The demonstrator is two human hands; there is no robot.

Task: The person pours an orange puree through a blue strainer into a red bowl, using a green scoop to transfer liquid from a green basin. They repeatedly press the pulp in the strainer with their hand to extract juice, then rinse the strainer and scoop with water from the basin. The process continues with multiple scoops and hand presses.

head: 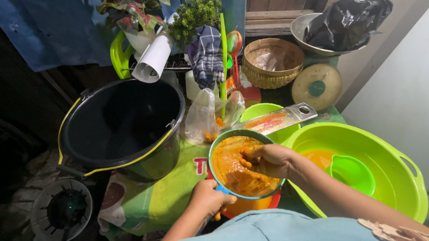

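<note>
A round sieve with a teal rim (224, 135) holds wet orange pulp (230, 174). My left hand (208, 199) grips its blue handle at the near edge. My right hand (269, 160) lies inside the sieve, fingers curled and pressed into the pulp. Under the sieve sits a red bowl (248, 206), only its edge showing. A metal grater (281, 119) smeared with orange rests across a small green bowl (261, 109) just behind.
A big green basin (392, 162) with orange liquid and a green funnel (352, 172) stands at right. A large black bucket (124, 126) stands at left. Behind are a plastic bag (202, 116), a woven basket (273, 61), a kitchen scale (317, 86) and plants (191, 12).
</note>
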